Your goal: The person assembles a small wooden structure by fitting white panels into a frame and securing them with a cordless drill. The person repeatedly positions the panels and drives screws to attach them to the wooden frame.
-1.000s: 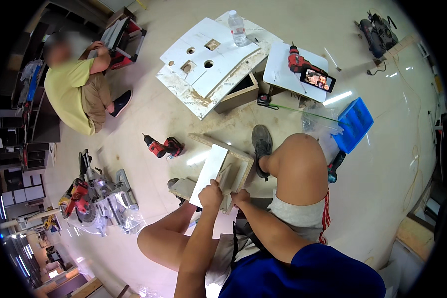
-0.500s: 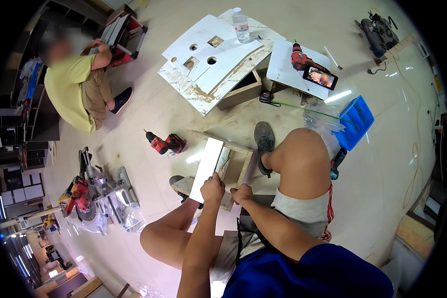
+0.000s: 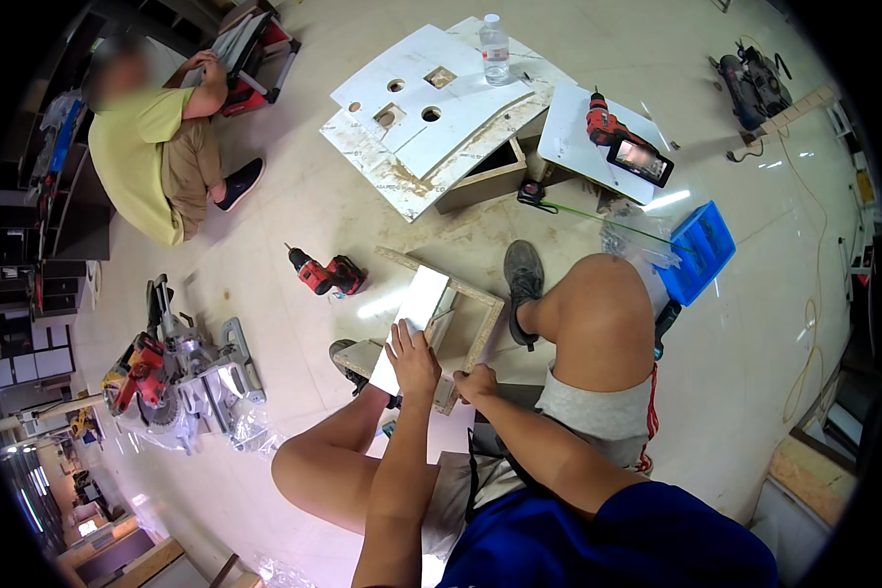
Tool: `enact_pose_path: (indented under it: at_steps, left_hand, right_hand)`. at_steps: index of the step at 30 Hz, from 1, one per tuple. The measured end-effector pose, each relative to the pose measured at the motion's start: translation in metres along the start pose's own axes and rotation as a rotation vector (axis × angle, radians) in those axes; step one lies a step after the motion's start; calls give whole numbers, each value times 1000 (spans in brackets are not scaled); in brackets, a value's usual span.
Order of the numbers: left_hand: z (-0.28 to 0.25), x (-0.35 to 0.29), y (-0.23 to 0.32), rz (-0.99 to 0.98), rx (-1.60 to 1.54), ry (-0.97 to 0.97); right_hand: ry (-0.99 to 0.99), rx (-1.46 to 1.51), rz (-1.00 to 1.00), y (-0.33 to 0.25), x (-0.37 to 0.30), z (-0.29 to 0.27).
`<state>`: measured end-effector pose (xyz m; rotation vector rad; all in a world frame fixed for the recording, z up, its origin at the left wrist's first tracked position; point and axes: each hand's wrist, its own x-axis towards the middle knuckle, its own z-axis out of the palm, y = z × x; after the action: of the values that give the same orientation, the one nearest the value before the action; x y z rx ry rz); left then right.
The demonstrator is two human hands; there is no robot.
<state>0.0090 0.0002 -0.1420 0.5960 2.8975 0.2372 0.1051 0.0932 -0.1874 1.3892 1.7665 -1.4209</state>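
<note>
Between my legs lies an open frame of raw chipboard strips (image 3: 486, 331), with a narrow white panel (image 3: 425, 302) along its left side. My left hand (image 3: 415, 365) rests on the lower part of this panel, fingers stretched out across its white face. At the near right corner of the frame, my right hand (image 3: 476, 383) is closed round the edge of a chipboard strip. Its fingertips are partly hidden.
A red cordless drill (image 3: 321, 273) lies left of the frame, a mitre saw (image 3: 167, 382) farther left. Ahead are cut white boards (image 3: 416, 93) with a bottle (image 3: 495, 51), a tape measure (image 3: 531, 193) and a blue tray (image 3: 701, 257). A person in yellow (image 3: 142, 167) squats far left.
My left hand has loosened from the panel's right edge and spread its fingers over the white face. The panel and frame look slightly tilted to the right. My right hand keeps its hold.
</note>
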Motion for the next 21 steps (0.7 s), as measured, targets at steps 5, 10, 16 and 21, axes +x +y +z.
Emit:
enact_pose_path:
  at_steps: [5, 10, 16, 21]
  left_hand:
    - [2, 3, -5, 2, -29, -6]
    - [4, 4, -4, 20, -53, 6]
    - [7, 3, -9, 17, -44, 27]
    - [4, 0, -14, -12, -44, -1]
  right_hand:
    - [-1, -3, 6, 5, 7, 6]
    - [-6, -3, 8, 5, 5, 2]
    - [-144, 19, 117, -16, -19, -17]
    - [-357, -145, -14, -26, -36, -19]
